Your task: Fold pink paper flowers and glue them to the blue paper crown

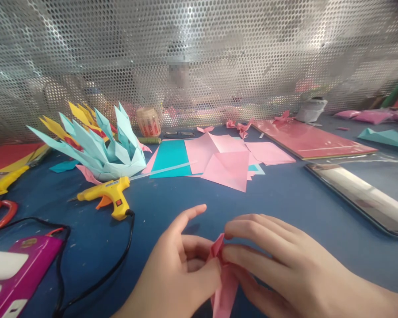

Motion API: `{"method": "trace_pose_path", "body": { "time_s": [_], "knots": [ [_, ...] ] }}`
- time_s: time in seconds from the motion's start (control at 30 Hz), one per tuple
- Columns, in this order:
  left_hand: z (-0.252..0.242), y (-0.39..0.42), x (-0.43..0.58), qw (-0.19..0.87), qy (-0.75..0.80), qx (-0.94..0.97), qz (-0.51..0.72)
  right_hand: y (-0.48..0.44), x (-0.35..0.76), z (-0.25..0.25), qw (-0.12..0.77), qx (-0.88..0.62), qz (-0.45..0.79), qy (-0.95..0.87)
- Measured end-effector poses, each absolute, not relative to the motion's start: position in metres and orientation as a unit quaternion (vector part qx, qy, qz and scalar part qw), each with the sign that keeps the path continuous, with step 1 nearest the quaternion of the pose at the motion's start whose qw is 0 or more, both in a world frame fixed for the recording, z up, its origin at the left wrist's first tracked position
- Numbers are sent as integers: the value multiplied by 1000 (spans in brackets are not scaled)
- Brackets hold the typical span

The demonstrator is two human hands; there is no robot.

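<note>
A narrow folded piece of pink paper [226, 293] stands between my two hands at the bottom middle. My left hand [182, 269] pinches its upper part between thumb and curled fingers, the index finger lifted away. From the other side my right hand [278, 260] grips the same paper near its top edge, its thumb lower down. Fingertips partly cover the folds. Beyond the hands lie loose pink paper squares [227, 168] on top of a teal sheet [170, 159].
At left are a light-blue folded-paper piece [116, 150], a yellow glue gun [111, 196] with a black cord, red-handled scissors [6, 212] and a purple object [33, 269]. At right lie a phone [361, 194] and a pink pack [315, 137]. A perforated metal panel [219, 57] rises behind.
</note>
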State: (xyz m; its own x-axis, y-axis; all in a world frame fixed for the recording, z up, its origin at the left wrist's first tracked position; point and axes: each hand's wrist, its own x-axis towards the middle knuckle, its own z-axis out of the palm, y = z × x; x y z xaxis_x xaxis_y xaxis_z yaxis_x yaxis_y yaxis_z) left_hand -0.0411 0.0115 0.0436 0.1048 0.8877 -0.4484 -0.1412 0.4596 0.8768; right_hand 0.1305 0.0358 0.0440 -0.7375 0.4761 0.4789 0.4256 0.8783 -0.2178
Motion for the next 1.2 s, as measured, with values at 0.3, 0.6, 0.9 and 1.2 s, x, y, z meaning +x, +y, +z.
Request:
{"method": "trace_pose_path", "body": {
  "time_s": [0.3,0.6,0.9,1.2],
  "knots": [
    [46,12,-40,637,555,363,392,36,132,44,276,-273,171,-906],
    [51,13,-38,611,567,373,408,34,127,37,266,-402,498,-720],
    [44,14,-38,598,550,380,442,37,121,40,281,-402,607,-625],
    [45,10,-39,583,548,403,443,36,125,38,247,-441,629,-591]
  ]
}}
